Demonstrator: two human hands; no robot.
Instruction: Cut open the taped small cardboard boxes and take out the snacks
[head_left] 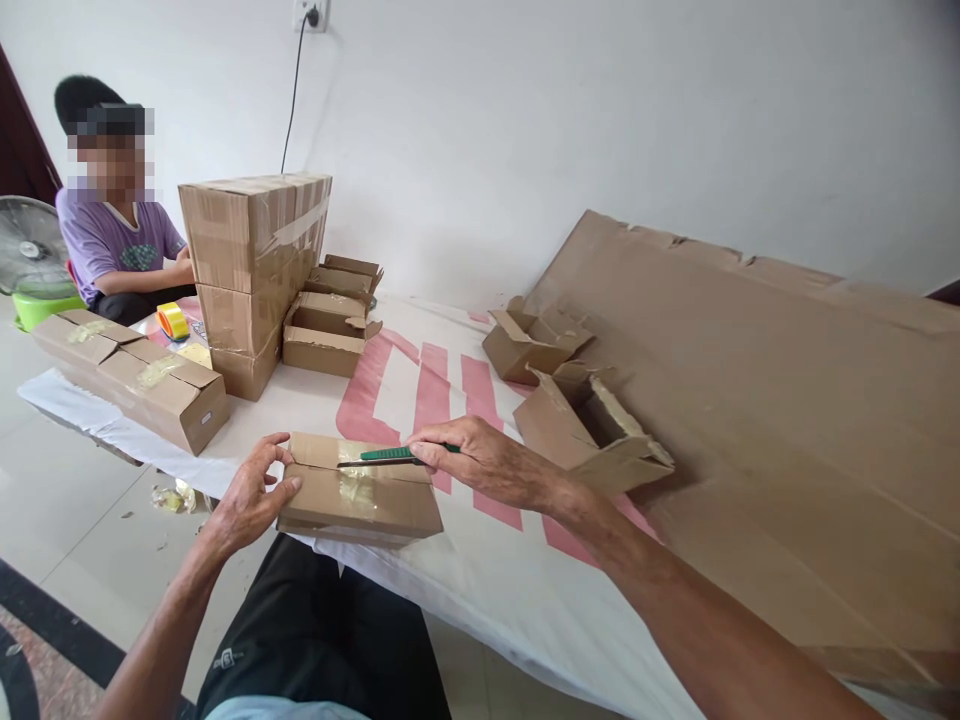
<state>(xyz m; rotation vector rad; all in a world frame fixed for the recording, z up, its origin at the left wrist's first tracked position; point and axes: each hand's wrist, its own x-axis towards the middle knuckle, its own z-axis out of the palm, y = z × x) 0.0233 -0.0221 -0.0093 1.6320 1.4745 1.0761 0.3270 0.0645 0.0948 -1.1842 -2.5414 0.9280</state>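
A closed cardboard box (401, 497) lies at the table's front edge, a strip of clear tape (355, 490) across its top seam. My left hand (255, 490) grips its left end, thumb and fingertips on the cardboard. In my right hand (480, 460) is a green utility knife (386, 455), held over the box with its blade pointing left. The blade tip is at the seam by the tape; I cannot tell whether it has cut in.
Taped boxes (255, 235) are stacked at the back left, with small open boxes (326, 335) beside them. A long box (142, 375) and yellow tape roll (172, 321) lie left, near a seated person (124, 240). An open box (592, 420) and large cardboard sheet (765, 430) occupy the right.
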